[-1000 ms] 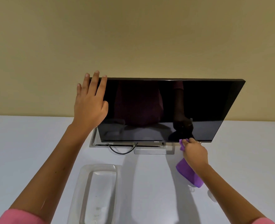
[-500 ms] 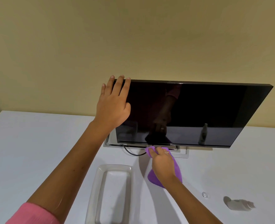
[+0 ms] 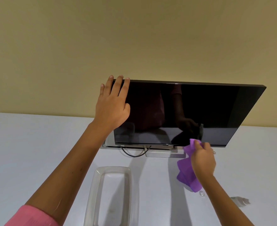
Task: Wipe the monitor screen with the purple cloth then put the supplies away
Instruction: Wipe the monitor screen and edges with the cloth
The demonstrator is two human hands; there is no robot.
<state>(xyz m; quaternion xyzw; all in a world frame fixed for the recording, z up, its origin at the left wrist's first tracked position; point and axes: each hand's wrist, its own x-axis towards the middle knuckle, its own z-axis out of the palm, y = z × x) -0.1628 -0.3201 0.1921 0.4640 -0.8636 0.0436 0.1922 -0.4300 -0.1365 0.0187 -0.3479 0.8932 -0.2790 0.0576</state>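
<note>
- Wiping step in hand: right hand (image 3: 202, 160) pinching cloth (image 3: 187, 170) at monitor (image 3: 199, 110) bottom edge, right of logo.
- Left hand (image 3: 112, 103) flat, fingers straight, bracing monitor's upper-left corner.
- Next, probably: sweep along edge, pressure light.

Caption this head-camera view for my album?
Left hand steadies the monitor; right hand wipes its lower edge with purple cloth.

A white table (image 3: 36, 152) carries everything; the monitor's flat grey stand base (image 3: 163, 153) rests on it between the two hands, a black cable (image 3: 134, 154) looping in front of the base; a clear plastic tray (image 3: 95, 193) lies nearer, beside the left forearm; a small clear cap (image 3: 201, 193) sits under the right wrist.
</note>
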